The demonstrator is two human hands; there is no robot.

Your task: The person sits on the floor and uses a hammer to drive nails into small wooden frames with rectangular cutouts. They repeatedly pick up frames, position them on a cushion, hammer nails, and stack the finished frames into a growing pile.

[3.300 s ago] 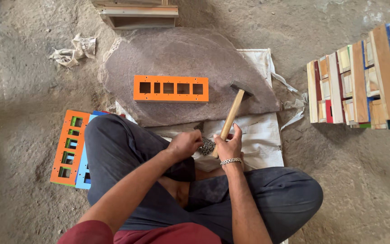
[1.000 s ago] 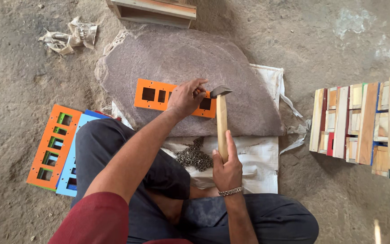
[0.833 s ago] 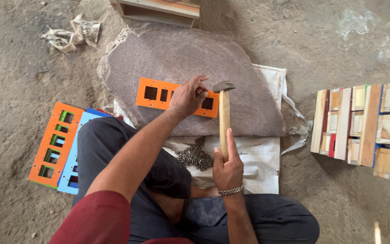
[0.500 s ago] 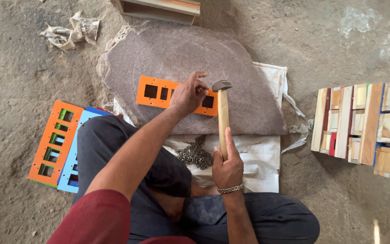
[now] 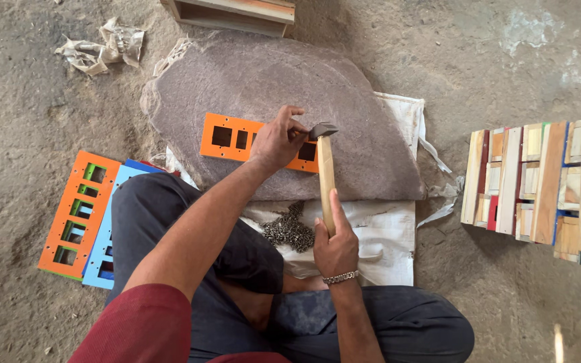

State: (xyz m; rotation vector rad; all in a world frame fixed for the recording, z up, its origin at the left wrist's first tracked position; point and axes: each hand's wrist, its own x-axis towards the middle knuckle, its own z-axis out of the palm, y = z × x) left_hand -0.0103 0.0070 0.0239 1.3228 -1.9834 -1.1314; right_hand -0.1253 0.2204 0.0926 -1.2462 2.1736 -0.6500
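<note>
Right hand [image 5: 334,249] grip closed on hammer [image 5: 324,171]; left hand [image 5: 277,140] pinches at orange panel [image 5: 237,138]. Risk: hammer head striking fingertips [image 5: 298,128], so close.

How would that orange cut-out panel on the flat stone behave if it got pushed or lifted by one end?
The orange panel looks thin and flat, so it would probably slide rather than roll or tip. It seems rigid, lying level on the stone slab. The left hand presses on it beside the hammer, suggesting it shifts easily.

One hammer [image 5: 323,168], three cut-out panels [image 5: 233,138] (two orange, one blue), one nail heap [image 5: 289,230].
</note>
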